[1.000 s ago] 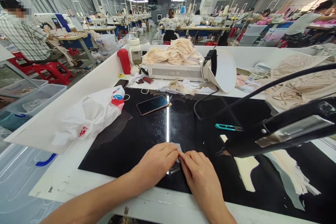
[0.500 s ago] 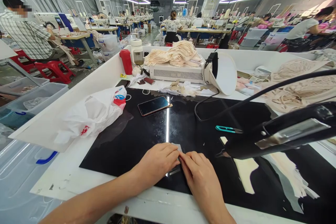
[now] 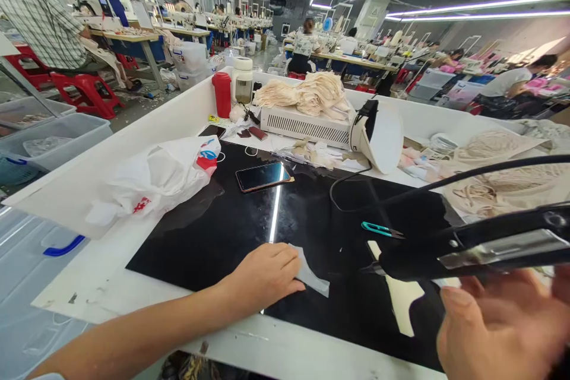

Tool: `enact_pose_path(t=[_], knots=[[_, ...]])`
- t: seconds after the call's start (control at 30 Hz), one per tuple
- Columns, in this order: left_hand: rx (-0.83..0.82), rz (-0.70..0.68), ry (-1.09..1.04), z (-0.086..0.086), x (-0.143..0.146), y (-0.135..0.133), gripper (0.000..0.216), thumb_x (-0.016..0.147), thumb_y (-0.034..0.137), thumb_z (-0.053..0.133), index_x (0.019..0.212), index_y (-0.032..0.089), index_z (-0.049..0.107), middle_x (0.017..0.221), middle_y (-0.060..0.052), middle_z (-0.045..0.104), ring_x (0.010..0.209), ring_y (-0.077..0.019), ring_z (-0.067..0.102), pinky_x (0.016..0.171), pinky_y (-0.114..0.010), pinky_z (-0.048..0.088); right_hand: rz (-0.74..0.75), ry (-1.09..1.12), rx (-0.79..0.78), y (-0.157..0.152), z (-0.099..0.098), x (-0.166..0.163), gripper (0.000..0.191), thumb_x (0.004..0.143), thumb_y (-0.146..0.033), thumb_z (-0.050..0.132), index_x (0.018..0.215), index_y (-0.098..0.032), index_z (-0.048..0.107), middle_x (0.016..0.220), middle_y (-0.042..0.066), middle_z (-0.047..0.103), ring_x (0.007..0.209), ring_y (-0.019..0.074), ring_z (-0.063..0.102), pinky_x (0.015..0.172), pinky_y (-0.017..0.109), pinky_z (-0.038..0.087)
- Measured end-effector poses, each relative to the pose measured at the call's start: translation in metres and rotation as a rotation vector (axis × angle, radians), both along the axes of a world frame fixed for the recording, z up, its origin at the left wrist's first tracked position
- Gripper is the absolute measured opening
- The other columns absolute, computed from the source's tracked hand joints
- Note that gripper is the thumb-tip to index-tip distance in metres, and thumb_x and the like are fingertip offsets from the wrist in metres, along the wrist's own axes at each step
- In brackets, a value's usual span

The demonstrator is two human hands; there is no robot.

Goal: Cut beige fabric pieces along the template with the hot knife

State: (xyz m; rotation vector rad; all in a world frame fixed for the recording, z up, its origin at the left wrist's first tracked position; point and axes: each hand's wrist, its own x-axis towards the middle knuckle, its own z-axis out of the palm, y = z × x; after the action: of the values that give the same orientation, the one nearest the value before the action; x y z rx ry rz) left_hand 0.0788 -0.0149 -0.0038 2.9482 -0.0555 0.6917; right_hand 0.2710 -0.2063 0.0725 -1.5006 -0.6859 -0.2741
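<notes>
My left hand (image 3: 269, 276) lies on the black work mat (image 3: 191, 237), fingers curled together on a translucent grey cut piece (image 3: 313, 276) that shows past its fingertips. At the lower right, my right hand (image 3: 503, 320) is raised, its thumb apart from the fingers and its edges smeared by motion. Nothing shows in it. Just above it is a black tool with a metal plate (image 3: 499, 249) and a thin pointed tip; whether the fingers touch it I cannot tell. A cream cut piece (image 3: 404, 303) lies under the tool's tip end, left of my right hand.
Teal thread snips (image 3: 380, 229) and a phone (image 3: 262, 177) lie on the mat. A white plastic bag (image 3: 160, 175) is at left. Behind stand a vented white box (image 3: 307, 126) bearing cream fabric, a white lamp shade (image 3: 386, 139) and a red cup (image 3: 221, 95). A black cable crosses at right.
My right hand has left the grey piece and moved right, up beside the black tool. My left hand stays on the piece, more of which now shows. The view has tilted slightly.
</notes>
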Motion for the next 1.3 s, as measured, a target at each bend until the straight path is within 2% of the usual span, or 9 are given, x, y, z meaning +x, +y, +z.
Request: enact_pose_path(t=[0.07,0.1,0.17,0.23,0.37,0.53,0.73,0.97,1.3], knots=[[0.008,-0.002,-0.027,-0.003,0.001,-0.001,0.037,0.097,0.047,0.070,0.111,0.013,0.062,0.119,-0.009,0.072,0.113,-0.0229,0.069,0.092,-0.035,0.057,0.089,0.156,0.095,0.020,0.017,0.004,0.079,0.068,-0.039,0.085,0.141,-0.043,0.054,0.131,0.002,0.066,0.124,0.0324,0.062,0.103,0.055,0.049],[0.010,-0.001,-0.035,-0.004,0.001,-0.001,0.037,0.097,0.047,0.070,0.111,0.013,0.063,0.119,-0.009,0.072,0.113,-0.0231,0.069,0.092,-0.035,0.057,0.117,0.215,0.126,0.029,0.024,0.003,0.070,0.068,-0.040,0.083,0.135,-0.037,0.060,0.116,0.004,0.072,0.111,0.0320,0.068,0.097,0.056,0.052],[0.009,0.004,-0.036,-0.005,0.001,-0.001,0.037,0.098,0.047,0.070,0.111,0.013,0.063,0.119,-0.009,0.073,0.113,-0.0232,0.069,0.091,-0.035,0.057,0.129,0.247,0.157,0.044,0.030,0.000,0.054,0.071,-0.040,0.080,0.122,-0.028,0.068,0.090,0.002,0.073,0.080,0.0261,0.071,0.080,0.050,0.058],[0.012,0.006,-0.033,-0.005,0.001,-0.001,0.037,0.098,0.047,0.069,0.111,0.013,0.063,0.119,-0.009,0.073,0.112,-0.0235,0.069,0.089,-0.035,0.057,0.132,0.205,0.184,0.055,0.029,-0.006,0.050,0.071,-0.034,0.080,0.118,-0.025,0.068,0.080,-0.001,0.069,0.066,0.0201,0.065,0.069,0.042,0.058],[0.017,0.007,-0.009,-0.002,0.000,-0.002,0.038,0.098,0.047,0.069,0.112,0.012,0.063,0.119,-0.010,0.073,0.113,-0.0243,0.069,0.086,-0.035,0.057,0.286,0.169,0.208,0.074,0.017,-0.026,0.060,0.071,-0.025,0.084,0.127,-0.028,0.061,0.087,-0.003,0.067,0.070,0.0173,0.066,0.067,0.039,0.060],[-0.003,0.005,-0.013,-0.004,0.001,-0.003,0.040,0.096,0.049,0.071,0.110,0.012,0.064,0.119,-0.009,0.073,0.113,-0.0244,0.068,0.083,-0.034,0.056,0.429,0.146,0.334,0.103,0.005,-0.045,0.048,0.080,-0.028,0.081,0.122,-0.028,0.057,0.084,-0.004,0.065,0.063,0.0142,0.062,0.055,0.033,0.059],[-0.003,0.009,-0.027,-0.005,0.002,-0.004,0.042,0.096,0.051,0.071,0.110,0.012,0.064,0.120,-0.007,0.072,0.113,-0.0234,0.067,0.084,-0.034,0.056,0.401,0.130,0.360,0.120,-0.004,-0.046,0.043,0.084,-0.027,0.079,0.120,-0.028,0.055,0.083,-0.005,0.063,0.063,0.0129,0.061,0.056,0.031,0.058],[0.014,0.002,-0.030,-0.001,0.001,-0.003,0.042,0.096,0.049,0.071,0.111,0.011,0.065,0.120,-0.009,0.072,0.112,-0.0236,0.067,0.084,-0.034,0.055,0.383,0.141,0.365,0.120,-0.006,-0.044,0.043,0.085,-0.025,0.078,0.120,-0.028,0.054,0.084,-0.006,0.063,0.063,0.0129,0.061,0.056,0.032,0.058],[0.029,0.019,-0.017,-0.006,0.001,-0.004,0.037,0.099,0.049,0.067,0.107,0.013,0.065,0.122,-0.009,0.072,0.113,-0.0234,0.067,0.085,-0.035,0.055,0.378,0.116,0.386,0.122,-0.008,-0.044,0.040,0.086,-0.024,0.076,0.120,-0.028,0.054,0.084,-0.006,0.065,0.061,0.0119,0.062,0.055,0.031,0.058]])
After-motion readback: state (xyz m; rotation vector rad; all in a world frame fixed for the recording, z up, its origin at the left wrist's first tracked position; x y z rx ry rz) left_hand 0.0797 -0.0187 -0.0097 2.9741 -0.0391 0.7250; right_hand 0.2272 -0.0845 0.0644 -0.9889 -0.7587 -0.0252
